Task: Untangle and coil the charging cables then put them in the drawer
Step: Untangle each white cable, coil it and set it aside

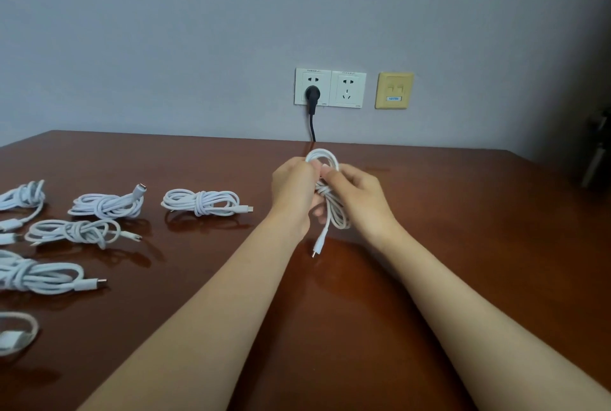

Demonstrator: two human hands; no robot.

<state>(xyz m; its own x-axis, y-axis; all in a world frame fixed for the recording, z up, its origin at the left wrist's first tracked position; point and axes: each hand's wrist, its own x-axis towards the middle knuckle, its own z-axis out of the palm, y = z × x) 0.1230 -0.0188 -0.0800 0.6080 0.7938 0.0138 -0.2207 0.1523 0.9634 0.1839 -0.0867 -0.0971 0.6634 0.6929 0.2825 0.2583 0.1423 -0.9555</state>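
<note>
Fingers (330, 174) of both hands are curled and pinched on a white charging cable (334, 212), held up over the brown table (446, 245). The left hand (292, 184) grips the bundle from one side and the right hand (357, 190) from the other, their fingertips almost meeting at a wrap of cord round its waist.

The bundle's long axis runs from a loop standing out beyond the fingertips, toward the wall, down to longer loops hanging below them. A loose tail drops lowest, ending in a small connector (315, 250) that dangles between the wrists, nearer the left one. That tail looks like the next thing to tuck in, and the left hand seems better placed to catch it.

The cord is thin, smooth and limp. Well off to the left of the fingers lie more white cables, the nearest bundle (201, 201) already coiled and tied. No drawer shows.
</note>
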